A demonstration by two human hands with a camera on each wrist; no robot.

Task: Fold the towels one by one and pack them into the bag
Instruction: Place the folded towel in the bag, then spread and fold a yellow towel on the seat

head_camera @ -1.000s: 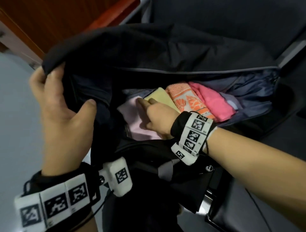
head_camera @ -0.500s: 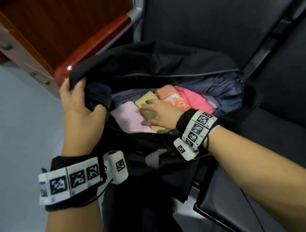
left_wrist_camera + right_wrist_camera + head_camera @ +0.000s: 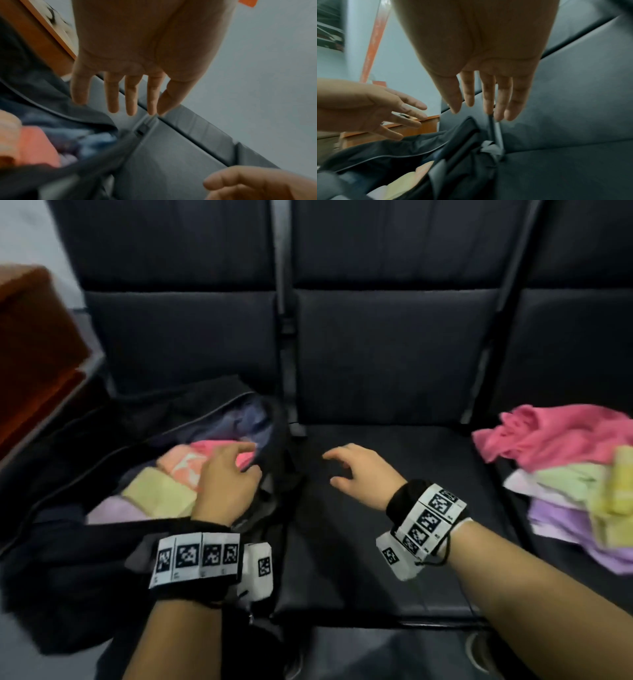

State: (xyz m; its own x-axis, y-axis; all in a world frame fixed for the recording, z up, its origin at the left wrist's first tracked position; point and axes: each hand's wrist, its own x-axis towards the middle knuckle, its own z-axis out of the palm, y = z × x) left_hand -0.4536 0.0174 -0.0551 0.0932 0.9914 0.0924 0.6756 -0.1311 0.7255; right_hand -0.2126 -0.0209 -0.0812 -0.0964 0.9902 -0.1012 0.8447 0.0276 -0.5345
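With both the left hand (image 3: 227, 479) and right hand (image 3: 359, 474) empty and fingers loosely spread, unfolded towels (image 3: 568, 474) heaped on the right seat look soft, light, probably best pinched at corners.

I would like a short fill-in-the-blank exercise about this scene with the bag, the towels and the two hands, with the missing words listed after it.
1. The folded towels lie inside the black ____.
2. The left hand hovers over the bag, and the right hand is above the ____ seat.
3. Both hands hold ____.
4. The pile of unfolded towels lies on the person's ____ side.

Missing words: bag; middle; nothing; right
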